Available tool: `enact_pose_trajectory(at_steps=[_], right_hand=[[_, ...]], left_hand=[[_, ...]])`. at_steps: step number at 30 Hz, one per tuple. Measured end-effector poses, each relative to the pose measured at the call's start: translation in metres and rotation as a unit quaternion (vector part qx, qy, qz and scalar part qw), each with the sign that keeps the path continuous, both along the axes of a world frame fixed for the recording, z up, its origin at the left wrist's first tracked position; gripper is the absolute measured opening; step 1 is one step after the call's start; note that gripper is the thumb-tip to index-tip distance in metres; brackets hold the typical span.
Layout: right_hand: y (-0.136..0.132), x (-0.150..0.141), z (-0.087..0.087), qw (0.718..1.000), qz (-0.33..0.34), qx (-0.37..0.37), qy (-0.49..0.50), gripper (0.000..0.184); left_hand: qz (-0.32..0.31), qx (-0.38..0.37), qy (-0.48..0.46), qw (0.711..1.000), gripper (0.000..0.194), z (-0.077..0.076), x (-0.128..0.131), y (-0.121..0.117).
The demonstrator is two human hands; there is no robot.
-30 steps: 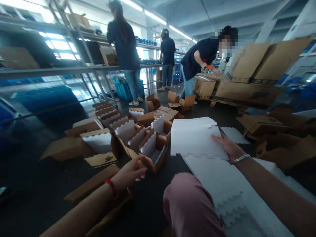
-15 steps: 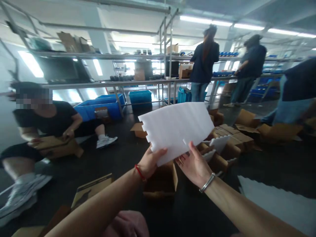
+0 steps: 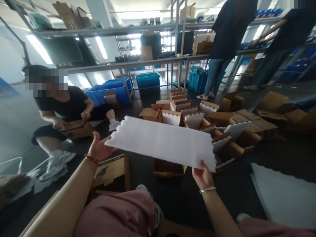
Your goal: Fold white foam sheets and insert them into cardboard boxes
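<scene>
A white foam sheet (image 3: 163, 141) with toothed short edges is stretched flat between both my hands, above the dark floor. My left hand (image 3: 99, 148), red cord at the wrist, grips its left end. My right hand (image 3: 202, 176), with a metal bracelet, pinches its near right corner. Under the sheet an open brown cardboard box (image 3: 169, 167) stands on the floor. A flat cardboard piece (image 3: 112, 171) lies below my left hand.
Several open cardboard boxes with white foam liners (image 3: 195, 118) crowd the floor behind the sheet. A seated person (image 3: 64, 108) at left handles a box. Two people stand at metal shelving (image 3: 148, 59) with blue bins (image 3: 148, 80). More foam sheets (image 3: 283, 194) lie at right.
The foam sheet came off the pile at right, was raised in front of me, and now lies stretched level between both hands. My view swung left toward the seated person.
</scene>
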State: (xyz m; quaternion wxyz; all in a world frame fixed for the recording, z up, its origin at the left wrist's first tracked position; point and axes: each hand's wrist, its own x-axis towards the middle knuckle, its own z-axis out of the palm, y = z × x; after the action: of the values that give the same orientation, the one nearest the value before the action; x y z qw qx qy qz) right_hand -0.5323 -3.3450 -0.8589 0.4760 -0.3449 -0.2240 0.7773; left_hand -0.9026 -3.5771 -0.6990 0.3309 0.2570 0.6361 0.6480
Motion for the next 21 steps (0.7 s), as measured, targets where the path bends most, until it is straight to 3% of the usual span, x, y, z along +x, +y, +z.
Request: enact_pose_trajectory(at_steps=[3, 6, 8, 12, 14, 17, 19, 21], right_hand=[[-0.002, -0.023, 0.007, 0.999, -0.011, -0.033, 0.029, 0.013], [-0.007, -0.051, 0.023, 0.995, 0.018, -0.055, 0.082, 0.011], [-0.013, -0.064, 0.031, 0.983, 0.027, -0.099, 0.152, 0.011], [-0.024, -0.066, 0.033, 0.954, 0.003, -0.190, 0.233, 0.016], [-0.025, -0.060, 0.030, 0.946, -0.008, -0.217, 0.239, 0.018], [-0.024, -0.055, 0.026, 0.941, -0.011, -0.229, 0.250, 0.019], [-0.024, -0.058, 0.025, 0.941, -0.004, -0.225, 0.251, 0.017], [-0.029, -0.063, 0.024, 0.943, 0.007, -0.222, 0.246, 0.015]], left_hand=[[-0.115, 0.125, -0.069, 0.983, 0.099, 0.015, 0.031, 0.025], [-0.200, 0.090, -0.110, 0.970, 0.088, 0.023, 0.072, 0.060], [-0.156, 0.071, -0.126, 0.977, 0.074, 0.020, 0.093, 0.085], [0.082, 0.003, -0.158, 0.984, 0.056, -0.006, 0.110, 0.123], [0.136, -0.064, -0.169, 0.974, 0.056, -0.021, 0.113, 0.132], [0.098, -0.101, -0.216, 0.966, 0.059, -0.037, 0.123, 0.141], [0.036, -0.072, -0.258, 0.963, 0.055, -0.043, 0.130, 0.147], [0.016, -0.037, -0.256, 0.966, 0.044, -0.047, 0.133, 0.154]])
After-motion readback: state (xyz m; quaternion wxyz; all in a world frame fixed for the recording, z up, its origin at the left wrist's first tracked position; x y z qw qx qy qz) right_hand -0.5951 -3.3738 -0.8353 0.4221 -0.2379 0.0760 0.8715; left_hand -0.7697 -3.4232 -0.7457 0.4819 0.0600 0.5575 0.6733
